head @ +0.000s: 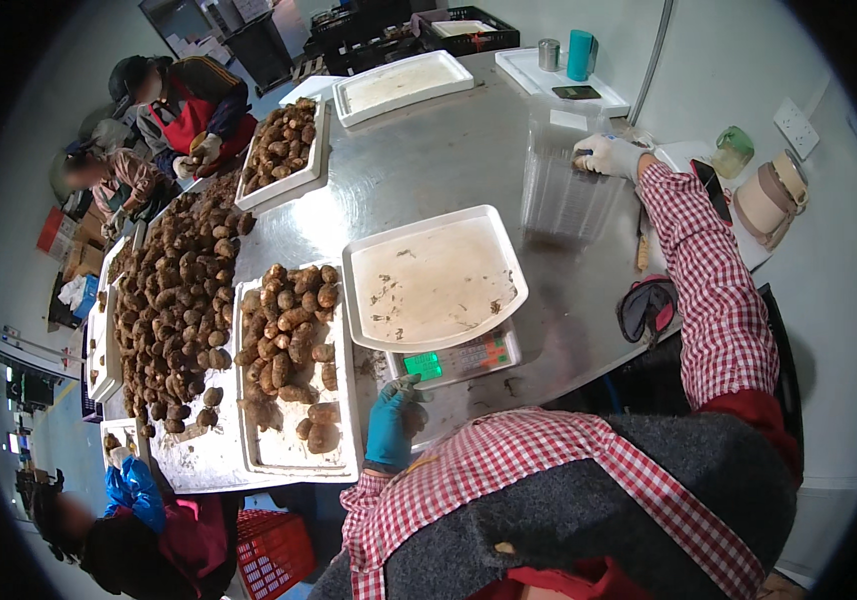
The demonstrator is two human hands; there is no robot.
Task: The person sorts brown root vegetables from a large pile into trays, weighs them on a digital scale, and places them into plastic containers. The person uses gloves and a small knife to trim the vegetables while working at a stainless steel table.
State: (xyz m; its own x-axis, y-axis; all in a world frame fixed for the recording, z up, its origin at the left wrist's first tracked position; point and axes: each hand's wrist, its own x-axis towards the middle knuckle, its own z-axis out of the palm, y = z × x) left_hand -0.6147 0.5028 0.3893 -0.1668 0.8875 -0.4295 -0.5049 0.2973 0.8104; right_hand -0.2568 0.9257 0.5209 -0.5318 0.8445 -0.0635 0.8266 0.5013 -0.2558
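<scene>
My right hand (pixel 607 155), in a white glove, grips the right edge of a stack of clear plastic containers (pixel 567 195) on the metal table. My left hand (pixel 392 421) wears a teal glove. Its fingertips are at the front edge of a digital scale (pixel 466 356), beside the lit green display; whether they hold anything is unclear. A shallow off-white tray (pixel 436 270) rests on the scale, with only dirt crumbs in it. Left of it, a white foam tray (pixel 301 469) holds brown taro-like tubers (pixel 282 337).
A large heap of tubers (pixel 181 300) covers the table's left side. Another filled foam tray (pixel 316 165) and a foam lid (pixel 406 86) lie farther back. A knife (pixel 643 251), a phone (pixel 712 191) and a jug (pixel 770 196) are at right. Several co-workers (pixel 188 112) are at left.
</scene>
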